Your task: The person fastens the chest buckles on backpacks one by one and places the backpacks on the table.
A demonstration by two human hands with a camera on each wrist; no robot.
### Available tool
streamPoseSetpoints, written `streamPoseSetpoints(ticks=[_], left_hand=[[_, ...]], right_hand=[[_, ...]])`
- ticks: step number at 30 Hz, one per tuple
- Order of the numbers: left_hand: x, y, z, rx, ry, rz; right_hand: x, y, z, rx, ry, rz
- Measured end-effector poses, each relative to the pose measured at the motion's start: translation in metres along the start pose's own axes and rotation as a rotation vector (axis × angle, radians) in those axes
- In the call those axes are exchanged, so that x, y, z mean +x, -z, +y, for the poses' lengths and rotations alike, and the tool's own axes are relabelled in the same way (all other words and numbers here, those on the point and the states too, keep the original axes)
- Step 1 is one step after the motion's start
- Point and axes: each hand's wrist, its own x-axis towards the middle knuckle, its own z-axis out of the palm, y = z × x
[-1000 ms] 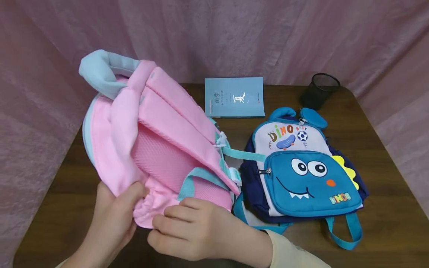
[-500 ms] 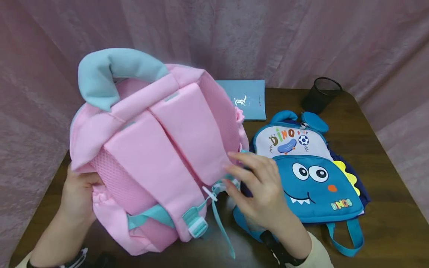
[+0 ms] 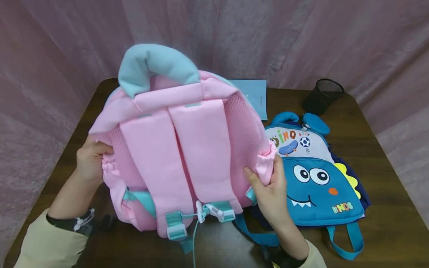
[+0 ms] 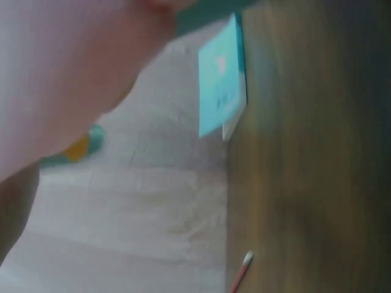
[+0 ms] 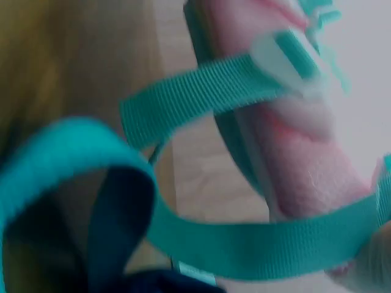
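Observation:
A pink backpack [image 3: 207,141] with a padded light-blue top handle [image 3: 161,63] is held up, its back panel and two shoulder straps facing me. My left hand [image 3: 89,160] grips its left side, thumb over the front and fingers hidden behind. On the opposite side, my right hand [image 3: 273,190] holds the bag near the gathered side pocket [image 3: 266,160]. White buckles on teal webbing [image 3: 175,225] hang at the lower ends of the straps. In the right wrist view, teal webbing [image 5: 263,247] crosses in front of the pink bag [image 5: 299,152].
A blue dinosaur backpack [image 3: 311,186] lies on the dark wooden table [image 3: 385,223] at the right. Behind stand a black mesh pen cup [image 3: 321,98] and a partly covered blue book [image 3: 256,96]. A pencil [image 4: 243,268] shows in the left wrist view.
The pink backpack has turned until its back faces me and has shifted right. My right hand left the lower edge, passed by the strap buckles and took hold of the right side.

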Motion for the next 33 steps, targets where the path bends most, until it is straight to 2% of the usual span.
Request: streamPoseSetpoints(ticks=[2, 4, 7, 10, 11, 15, 18, 20, 23, 29, 33], left_hand=[[0.007, -0.006, 0.002, 0.177, 0.018, -0.023], [0.012, -0.008, 0.004, 0.398, 0.059, 0.007], [0.012, -0.004, 0.005, 0.83, 0.15, 0.051], [0.007, 0.007, 0.0, 1.113, 0.256, 0.031], [0.004, 0.011, -0.002, 1.163, 0.288, 0.011], [-0.006, 0.022, -0.011, 1.189, 0.434, -0.048], [-0.01, 0.026, -0.018, 1.158, 0.538, -0.039], [-0.011, 0.028, -0.022, 1.141, 0.584, -0.028], [-0.007, 0.031, -0.027, 1.172, 0.607, -0.023], [0.001, 0.037, -0.038, 1.307, 0.626, -0.071], [0.006, 0.04, -0.048, 1.322, 0.6, -0.077]], right_hand=[[-0.002, -0.003, 0.001, 0.025, -0.022, 0.074], [-0.003, -0.005, 0.001, 0.064, -0.089, 0.105], [-0.002, -0.007, 0.002, 0.125, -0.251, 0.099], [-0.001, -0.008, 0.005, 0.177, -0.405, 0.072], [-0.001, -0.008, 0.007, 0.183, -0.445, 0.067], [-0.005, -0.009, 0.016, 0.19, -0.533, 0.037], [-0.008, -0.013, 0.022, 0.194, -0.526, 0.005], [-0.009, -0.016, 0.025, 0.194, -0.513, -0.012], [-0.007, -0.023, 0.028, 0.168, -0.496, -0.026], [0.001, -0.033, 0.031, 0.042, -0.499, -0.061], [0.005, -0.036, 0.034, -0.017, -0.539, -0.074]])
